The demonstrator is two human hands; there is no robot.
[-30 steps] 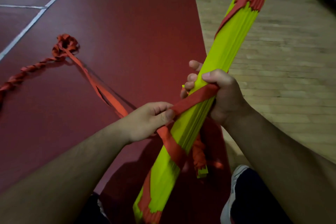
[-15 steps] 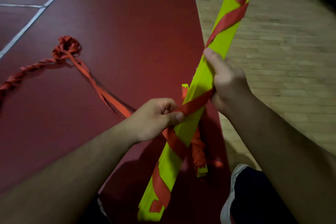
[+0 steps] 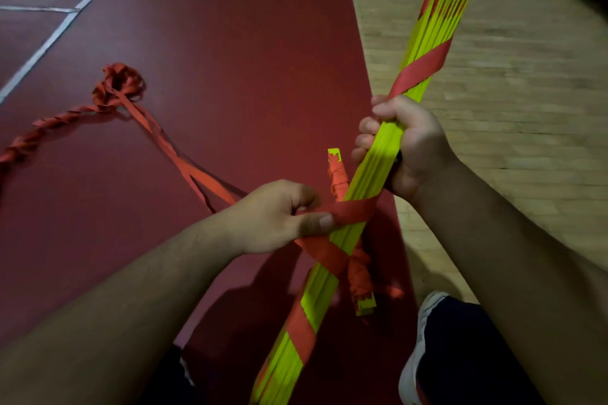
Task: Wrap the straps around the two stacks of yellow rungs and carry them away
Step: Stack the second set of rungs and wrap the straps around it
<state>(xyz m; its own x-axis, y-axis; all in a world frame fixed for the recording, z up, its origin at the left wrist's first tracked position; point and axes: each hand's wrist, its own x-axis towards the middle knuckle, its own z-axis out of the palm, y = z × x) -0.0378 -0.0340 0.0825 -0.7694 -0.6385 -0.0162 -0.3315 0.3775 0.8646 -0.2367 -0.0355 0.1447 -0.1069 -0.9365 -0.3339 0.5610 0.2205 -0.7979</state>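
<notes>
My left hand pinches the red strap between the thumb and curled fingers. It sits just beside the near edge of the bundle, with the band drawn flat across it. My right hand is clenched round the stack of yellow rungs a little above its middle. It holds the stack off the floor at a slant, far end up and to the right.

The strap spirals along the stack in wide turns, one above my right hand and several below my left.

I judge the rungs to be light, thin and stiff along their length, but smooth enough to slide on one another. The far tips already fan apart where nothing squeezes them. The best hold is around the middle, pressing the flat faces together. The strap looks soft and limp, and I expect it to twist. I would pinch it close to the stack so the band lies flat and taut.

The second stack lies on the red mat under the held one, thickly bound in red. From my left hand the loose strap tail runs left across the mat to a tangled clump. From there a twisted length runs off the left edge. Wooden floor lies to the right, and a shoe shows at the lower right.
</notes>
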